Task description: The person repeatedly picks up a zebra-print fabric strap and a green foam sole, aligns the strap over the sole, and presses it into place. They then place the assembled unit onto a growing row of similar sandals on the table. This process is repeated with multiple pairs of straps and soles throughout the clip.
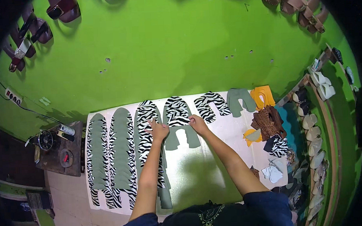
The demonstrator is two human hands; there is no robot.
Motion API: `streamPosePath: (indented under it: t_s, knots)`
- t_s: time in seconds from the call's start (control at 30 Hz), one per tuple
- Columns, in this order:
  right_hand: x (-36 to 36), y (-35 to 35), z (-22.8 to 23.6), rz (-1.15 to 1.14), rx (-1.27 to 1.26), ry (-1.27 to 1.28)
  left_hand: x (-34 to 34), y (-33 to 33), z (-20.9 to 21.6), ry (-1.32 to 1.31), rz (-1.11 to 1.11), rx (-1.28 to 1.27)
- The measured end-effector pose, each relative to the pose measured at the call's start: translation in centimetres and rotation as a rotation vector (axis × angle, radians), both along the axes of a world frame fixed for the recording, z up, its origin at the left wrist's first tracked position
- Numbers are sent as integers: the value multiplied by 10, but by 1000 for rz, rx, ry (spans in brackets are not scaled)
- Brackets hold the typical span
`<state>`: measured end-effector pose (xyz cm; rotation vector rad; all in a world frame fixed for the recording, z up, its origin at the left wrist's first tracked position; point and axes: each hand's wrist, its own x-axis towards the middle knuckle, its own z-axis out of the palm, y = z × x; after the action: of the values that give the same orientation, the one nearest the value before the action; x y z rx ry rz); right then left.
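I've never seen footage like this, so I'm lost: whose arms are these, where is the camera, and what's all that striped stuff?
There is no machine here. A person wears a wide-angle camera on the head, looking down, so straight edges bend. The left hand and right hand both press on a zebra-striped cut piece with a grey-green lining showing below it. It lies on a pale worktable beside rows of overlapping striped and grey-green pieces. Sandals hang on the green wall.

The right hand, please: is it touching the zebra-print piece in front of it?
Touching. The head view shows the right hand resting its fingers on the lower edge of the zebra-print piece, with no gap between them.
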<state>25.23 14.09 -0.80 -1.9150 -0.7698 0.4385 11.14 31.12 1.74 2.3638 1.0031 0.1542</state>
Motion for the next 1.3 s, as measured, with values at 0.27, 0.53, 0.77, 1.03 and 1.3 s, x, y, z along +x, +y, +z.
streamPosePath:
  t_s: [0.27,0.53,0.77,1.03,1.3]
  knots:
    - [-13,6,4,-94,-126,-90,-2,-7,-15,-16,29,77]
    - [-15,6,13,-116,-186,-88,-1,-12,-10,-77,57,80]
    - [-34,5,22,-160,-170,-232,-11,-27,-11,-132,5,239]
    - [-49,-18,15,-108,29,-281,-32,-77,-3,-179,-149,469]
    - [-49,-20,11,-71,109,-223,-29,-106,2,-381,-360,385]
